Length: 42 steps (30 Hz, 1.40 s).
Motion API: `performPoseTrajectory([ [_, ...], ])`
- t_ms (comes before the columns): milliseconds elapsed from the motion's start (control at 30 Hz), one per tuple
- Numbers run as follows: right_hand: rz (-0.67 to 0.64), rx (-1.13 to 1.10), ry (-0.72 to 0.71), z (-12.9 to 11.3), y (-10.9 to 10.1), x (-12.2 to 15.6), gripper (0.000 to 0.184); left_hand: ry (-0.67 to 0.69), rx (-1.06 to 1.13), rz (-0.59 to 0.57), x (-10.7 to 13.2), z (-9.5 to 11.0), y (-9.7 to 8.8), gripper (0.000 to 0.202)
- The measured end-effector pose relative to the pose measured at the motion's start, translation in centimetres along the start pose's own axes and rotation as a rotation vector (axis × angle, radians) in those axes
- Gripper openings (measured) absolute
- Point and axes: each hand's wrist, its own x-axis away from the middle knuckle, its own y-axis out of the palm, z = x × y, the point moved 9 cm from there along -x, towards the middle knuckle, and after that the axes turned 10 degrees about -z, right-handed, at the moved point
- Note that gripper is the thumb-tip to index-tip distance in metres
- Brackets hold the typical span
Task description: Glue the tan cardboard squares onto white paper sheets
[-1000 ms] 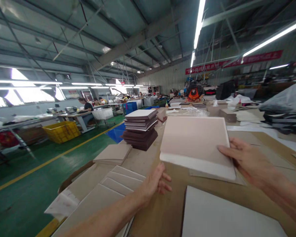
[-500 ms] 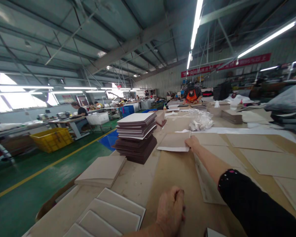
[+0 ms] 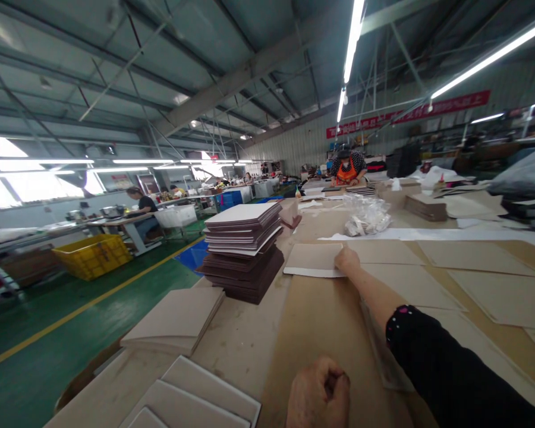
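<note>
My right hand reaches forward over the table, its fingers closed on the right edge of a beige rectangular board with a pale strip along its near side. The board lies on the table. Near the front, my left hand is curled closed above the brown table surface, and nothing shows between its fingers. Several beige boards with whitish rims overlap to its left. Flat beige sheets lie spread out beyond my right forearm.
Left of the held board rises a tall stack of brown and white boards. A lower pile of beige sheets lies by the left table edge. Farther back are a clear plastic bag and a co-worker in an orange apron.
My view has shifted slightly. My left hand sits lower in view, its fingers more curled. My right hand stays at the board's edge, and the board lies flatter.
</note>
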Motion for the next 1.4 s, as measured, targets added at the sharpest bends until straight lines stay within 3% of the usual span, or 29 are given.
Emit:
performPoseTrajectory([
  [333, -0.005, 0.279, -0.066, -1.4, 1.3, 0.4, 0.032, -0.006, 0.005, -0.017, -0.1, -0.2, 0.0, 0.021],
  [500, -0.003, 0.388, -0.194, -3.5, 1.7, 2.0, 0.032, -0.02, -0.018, -0.006, 0.0, 0.1, 0.0, 0.019],
  [733, -0.223, 0.449, -0.565, -9.8, 5.8, 5.9, 0.034, 0.036, -0.044, 0.002, 0.0, 0.5, 0.1, 0.017],
  [867, -0.321, 0.479, -0.556, -10.1, 7.3, 6.9, 0.035, 0.018, -0.043, 0.0, 0.2, 0.5, 0.0, 0.018],
  [1033, -0.354, 0.48, -0.538, -9.6, 7.4, 7.4, 0.036, 0.052, -0.035, 0.004, 0.5, 1.2, -0.2, 0.018],
  [1167, -0.35, 0.445, -0.552, -10.4, 6.4, 7.9, 0.034, 0.047, -0.042, 0.014, 0.5, 1.5, -0.4, 0.018],
  [1233, -0.339, 0.416, -0.558, -10.9, 4.8, 8.1, 0.033, 0.036, -0.052, 0.012, 0.7, 1.7, -0.4, 0.02],
  [1333, -0.272, 0.373, -0.533, -9.9, 0.1, 8.0, 0.035, 0.043, -0.056, -0.006, 1.1, 2.2, -0.5, 0.022],
  [1400, -0.226, 0.364, -0.497, -7.6, -4.1, 8.2, 0.037, 0.055, -0.045, -0.03, 1.1, 2.2, -0.5, 0.022],
])
